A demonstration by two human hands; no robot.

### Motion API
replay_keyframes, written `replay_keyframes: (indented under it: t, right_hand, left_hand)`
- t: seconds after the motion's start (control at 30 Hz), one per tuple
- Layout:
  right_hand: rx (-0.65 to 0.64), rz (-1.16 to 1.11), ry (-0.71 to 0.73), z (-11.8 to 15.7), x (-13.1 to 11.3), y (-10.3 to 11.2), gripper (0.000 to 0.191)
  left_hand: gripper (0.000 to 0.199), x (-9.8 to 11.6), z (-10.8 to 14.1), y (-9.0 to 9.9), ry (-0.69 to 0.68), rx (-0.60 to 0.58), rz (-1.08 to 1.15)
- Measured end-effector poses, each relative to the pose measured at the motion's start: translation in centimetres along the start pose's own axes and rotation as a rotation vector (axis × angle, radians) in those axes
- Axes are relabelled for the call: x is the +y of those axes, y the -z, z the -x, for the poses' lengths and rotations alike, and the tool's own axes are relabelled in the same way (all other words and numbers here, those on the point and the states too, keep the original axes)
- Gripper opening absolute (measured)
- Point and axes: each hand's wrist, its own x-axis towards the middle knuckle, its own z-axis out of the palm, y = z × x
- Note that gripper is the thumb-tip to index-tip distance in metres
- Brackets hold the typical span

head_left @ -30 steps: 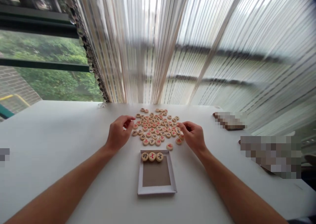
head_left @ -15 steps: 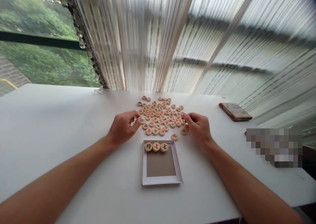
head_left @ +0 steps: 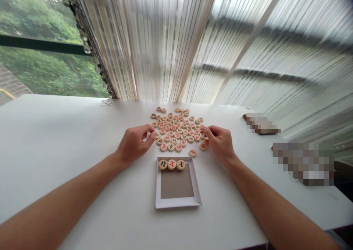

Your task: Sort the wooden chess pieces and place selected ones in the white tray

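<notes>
My left hand (head_left: 136, 141) rests at the left edge of a loose group of round wooden Chinese chess pieces (head_left: 178, 134), its thumb and forefinger curled into a ring. A piece partly shows by those fingertips; whether they grip it is hidden. At the group's right edge, my right hand (head_left: 219, 141) has its fingers curled in and thumb against forefinger, beside some pieces; anything in it is hidden. Closer to me is a shallow white box (head_left: 178, 202) with a brown bottom. Three pieces (head_left: 172, 164) lie in a row along its far side, the middle one marked red, the others black.
All this is on a white table (head_left: 68, 132). One red-marked piece (head_left: 192, 153) lies just beyond the box's far right corner. Two blurred-out flat items (head_left: 261, 125) are on the right. A glass ornament (head_left: 107, 101) stands at the back left, before a string curtain (head_left: 154, 59).
The whole view has shifted slightly, so the table things appear a little farther left. Both hands keep about the same places and poses beside the pieces. The three pieces in the box are unchanged.
</notes>
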Motion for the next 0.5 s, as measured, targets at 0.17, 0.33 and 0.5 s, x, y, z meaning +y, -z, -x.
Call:
replay_keyframes:
  t: [0.17,0.33,0.5]
  right_hand:
    - [-0.002,0.002,-0.003,0.07,0.01,-0.04,0.046]
    - [-0.002,0.005,-0.003,0.10,-0.19,-0.03,0.046]
    - [-0.002,-0.002,-0.006,0.11,-0.28,0.00,0.048]
  left_hand:
    - [0.022,0.02,-0.03,-0.02,-0.001,-0.002,0.005]
    - [0.021,-0.01,-0.02,-0.08,0.001,-0.008,0.006]
    - [0.020,0.02,0.01,-0.05,0.013,-0.011,-0.001]
